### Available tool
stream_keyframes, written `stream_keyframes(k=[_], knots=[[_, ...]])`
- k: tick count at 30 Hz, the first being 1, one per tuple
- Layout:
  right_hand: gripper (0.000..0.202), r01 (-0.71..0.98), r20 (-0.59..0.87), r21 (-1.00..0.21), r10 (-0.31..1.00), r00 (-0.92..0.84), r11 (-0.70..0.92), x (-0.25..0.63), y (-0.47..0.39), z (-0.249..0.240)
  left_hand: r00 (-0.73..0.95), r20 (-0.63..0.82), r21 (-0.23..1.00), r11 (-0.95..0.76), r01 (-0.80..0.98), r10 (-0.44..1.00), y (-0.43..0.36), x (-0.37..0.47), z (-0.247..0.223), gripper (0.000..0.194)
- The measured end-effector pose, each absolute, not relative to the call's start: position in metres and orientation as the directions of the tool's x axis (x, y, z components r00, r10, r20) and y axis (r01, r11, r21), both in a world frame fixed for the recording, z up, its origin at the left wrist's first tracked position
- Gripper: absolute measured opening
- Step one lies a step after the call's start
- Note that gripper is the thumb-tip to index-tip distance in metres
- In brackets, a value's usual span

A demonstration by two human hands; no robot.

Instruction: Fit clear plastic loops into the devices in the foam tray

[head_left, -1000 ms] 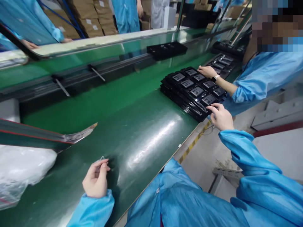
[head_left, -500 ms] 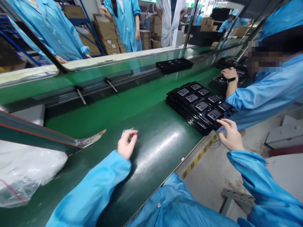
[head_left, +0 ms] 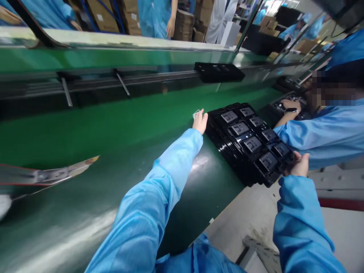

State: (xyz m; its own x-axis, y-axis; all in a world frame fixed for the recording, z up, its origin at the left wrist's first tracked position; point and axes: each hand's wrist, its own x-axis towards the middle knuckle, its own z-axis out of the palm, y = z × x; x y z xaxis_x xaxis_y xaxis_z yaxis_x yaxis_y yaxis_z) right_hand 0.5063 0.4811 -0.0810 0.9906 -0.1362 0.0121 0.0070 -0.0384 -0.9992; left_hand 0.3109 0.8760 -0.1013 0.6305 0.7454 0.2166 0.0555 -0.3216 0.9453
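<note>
White labels [head_left: 99,17] on the cardboard boxes [head_left: 108,25] at eleven o'clock carry print too small to read. Pale marks on the side of a black case [head_left: 218,72] at one o'clock are also too fine to make out.

The stack of black trays [head_left: 246,135] lies on the green bench [head_left: 142,151], at three o'clock from the middle of the view. The trays are thin, glossy and moulded, with bright reflections along their edges. The top one carries eight squarish dark-grey parts [head_left: 240,128] in two rows of four. The stack's five o'clock corner juts slightly past the bench edge, over the floor [head_left: 241,214].

The left grip [head_left: 200,122] is just beside the stack's ten o'clock corner, closed on a small clear piece [head_left: 195,114]; whether it touches the trays I cannot tell. The right grip [head_left: 299,165] meets the stack's four o'clock corner, fingers bent and partly hidden by the trays, so I cannot tell whether it is closed on them.

A co-worker's blue sleeve [head_left: 321,131] crowds the stack's three o'clock side; that person's hand [head_left: 291,104] is at another black tray [head_left: 275,105] farther off. A metal-tipped strip [head_left: 66,172] projects over the bench at nine o'clock, and two metal rods [head_left: 123,84] stick out around ten.
</note>
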Motion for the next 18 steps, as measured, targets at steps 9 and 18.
stream_keyframes(k=[9,18], knots=[[0.051,0.022,0.009,-0.997,-0.185,0.983,0.071,0.547,0.478,-0.099,0.63,0.333,0.907,-0.421,-0.011,0.702,0.885,0.344,-0.113,0.035],[0.054,0.047,0.029,-0.991,-0.143,0.989,0.128,0.552,0.467,-0.102,0.484,0.48,0.842,-0.54,-0.018,0.732,0.88,0.353,-0.115,0.044]])
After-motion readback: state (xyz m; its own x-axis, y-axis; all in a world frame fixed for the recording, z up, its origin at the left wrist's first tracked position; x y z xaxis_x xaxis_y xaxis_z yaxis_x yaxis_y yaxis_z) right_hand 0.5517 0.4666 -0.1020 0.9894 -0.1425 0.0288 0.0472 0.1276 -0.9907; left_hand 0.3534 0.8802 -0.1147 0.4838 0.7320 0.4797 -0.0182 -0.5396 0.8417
